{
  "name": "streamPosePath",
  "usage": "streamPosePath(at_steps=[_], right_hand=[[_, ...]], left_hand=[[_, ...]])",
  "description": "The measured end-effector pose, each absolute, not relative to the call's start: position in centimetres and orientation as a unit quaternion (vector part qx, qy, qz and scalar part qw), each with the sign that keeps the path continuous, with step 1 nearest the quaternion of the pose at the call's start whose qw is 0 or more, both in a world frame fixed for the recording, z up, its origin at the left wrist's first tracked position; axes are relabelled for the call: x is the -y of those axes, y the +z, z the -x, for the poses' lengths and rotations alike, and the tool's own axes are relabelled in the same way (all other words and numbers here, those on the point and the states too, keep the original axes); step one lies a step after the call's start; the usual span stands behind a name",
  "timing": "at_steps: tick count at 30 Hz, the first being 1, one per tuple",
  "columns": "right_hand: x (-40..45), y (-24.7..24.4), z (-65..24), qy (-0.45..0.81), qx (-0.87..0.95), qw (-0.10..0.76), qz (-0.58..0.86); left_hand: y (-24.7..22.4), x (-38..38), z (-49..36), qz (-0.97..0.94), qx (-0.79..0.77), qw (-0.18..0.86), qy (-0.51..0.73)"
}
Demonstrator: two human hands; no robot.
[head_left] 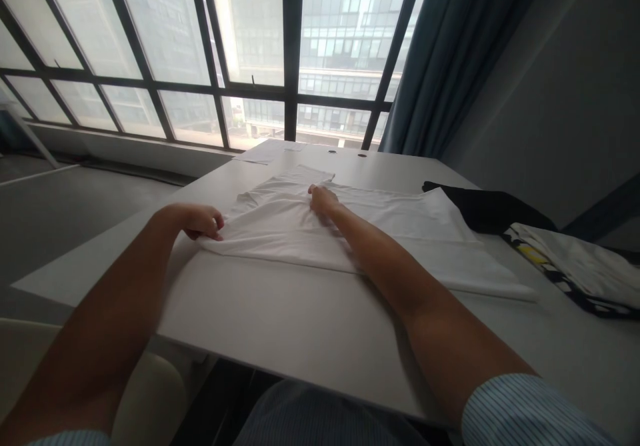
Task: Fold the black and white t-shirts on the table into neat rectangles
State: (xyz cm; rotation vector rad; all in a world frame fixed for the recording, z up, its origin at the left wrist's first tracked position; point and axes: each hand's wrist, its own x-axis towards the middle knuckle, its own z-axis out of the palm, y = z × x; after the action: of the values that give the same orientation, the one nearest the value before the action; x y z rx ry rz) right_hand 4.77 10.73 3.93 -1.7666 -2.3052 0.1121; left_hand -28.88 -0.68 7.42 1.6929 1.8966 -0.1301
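Note:
A white T-shirt lies spread sideways across the table, flat on the right and wrinkled on the left, with what looks like a sleeve pointing toward the window. My left hand pinches the shirt's near left corner, fingers closed on the cloth. Farther in, my right hand grips the fabric near the base of that sleeve, and creases run between both hands. My right forearm covers part of the shirt's middle.
The white table carries a black cloth at the right and a folded stack of clothes closer to me. Paper sheets lie at the far left. Behind stand windows and a blue curtain; a pale chair is at lower left.

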Motion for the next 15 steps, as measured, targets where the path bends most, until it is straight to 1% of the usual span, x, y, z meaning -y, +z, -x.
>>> streamPosePath(at_steps=[2, 5, 7, 10, 12, 13, 15], right_hand=[[-10.8, 4.1, -5.0, 0.044, 0.787, 0.117, 0.604], [-11.1, 4.2, -5.1, 0.075, 0.785, 0.156, 0.595], [-11.4, 4.1, -4.8, 0.106, 0.783, 0.184, 0.585], [-11.7, 3.7, -4.3, 0.130, 0.788, 0.195, 0.569], [-11.7, 3.3, -4.0, 0.129, 0.797, 0.205, 0.553], [-11.7, 3.1, -3.9, 0.129, 0.800, 0.216, 0.545], [-11.6, 2.7, -3.9, 0.133, 0.798, 0.243, 0.535]], left_hand=[[7.4, 0.6, 29.3, -0.642, -0.702, 0.301, -0.062], [7.2, 0.2, 29.2, -0.646, -0.700, 0.300, -0.040], [6.9, -0.4, 28.2, -0.657, -0.708, 0.259, 0.010], [5.8, -1.5, 25.4, -0.684, -0.709, 0.136, 0.108], [4.9, -2.2, 23.5, -0.695, -0.697, 0.079, 0.158], [4.4, -2.4, 22.7, -0.700, -0.688, 0.072, 0.178], [3.7, -2.8, 21.7, -0.708, -0.667, 0.092, 0.213]])
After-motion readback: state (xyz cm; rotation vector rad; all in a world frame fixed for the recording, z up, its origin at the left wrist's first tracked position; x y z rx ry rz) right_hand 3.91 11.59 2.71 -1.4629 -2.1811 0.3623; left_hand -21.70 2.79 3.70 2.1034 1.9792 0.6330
